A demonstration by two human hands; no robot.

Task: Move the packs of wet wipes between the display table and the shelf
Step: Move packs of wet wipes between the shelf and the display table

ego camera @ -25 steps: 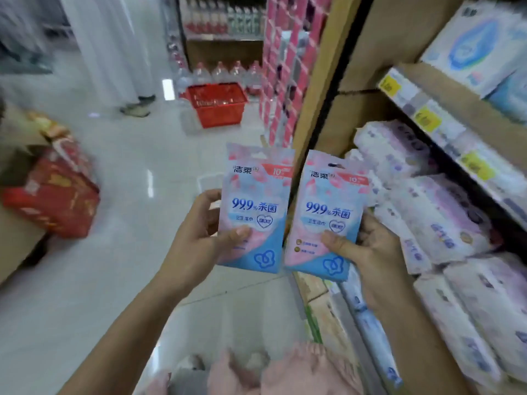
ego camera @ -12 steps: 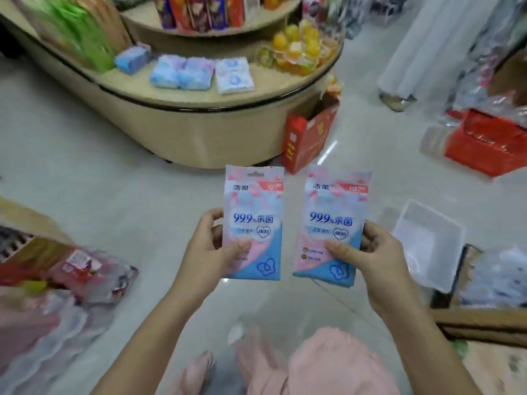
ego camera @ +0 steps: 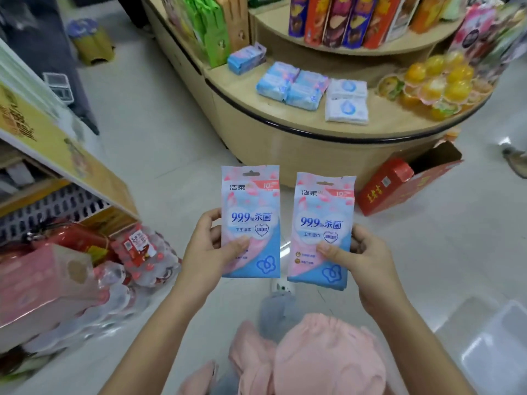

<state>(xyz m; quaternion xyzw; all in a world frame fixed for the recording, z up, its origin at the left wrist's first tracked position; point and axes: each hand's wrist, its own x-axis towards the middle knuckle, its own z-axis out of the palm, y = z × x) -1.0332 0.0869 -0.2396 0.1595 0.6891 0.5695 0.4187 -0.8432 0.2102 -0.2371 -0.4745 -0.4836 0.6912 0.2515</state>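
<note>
Two wet-wipe packs sit mid-frame, one per grip, both upright with their printed faces to the camera, over the floor (ego camera: 159, 115) with a small gap between them. The left grip (ego camera: 205, 249) pinches the left pack (ego camera: 251, 212) at its lower left, thumb across the front and fingers curled behind the side edge. The right grip (ego camera: 368, 258) pinches the right pack (ego camera: 325, 220) at its lower right in the same way, thumb on the front and fingers wrapped round the right edge. The right pack sits a touch lower, its top leaning slightly right. A blue edge shows under it, and I cannot tell if that is thickness or a second pack. The packs look like thin, light film pouches, soft and bendy. The film is glossy, so probably a bit slippery, and not fragile, though a hard squeeze may crease it. The best hold is likely the present one, on the lower half or side edge; the top hang-hole tab looks floppy. Both forearms rise from the bottom of the frame, converging, wrists roughly level. The curved counter (ego camera: 313, 135) in the upper centre-right is well apart from the held packs. It carries blue packs (ego camera: 291, 86) and white packs (ego camera: 346, 102) lying flat, with bare top beside them, probably the drop spot. A red carton (ego camera: 399, 183) lies at the counter's base, right of the held packs.
</note>
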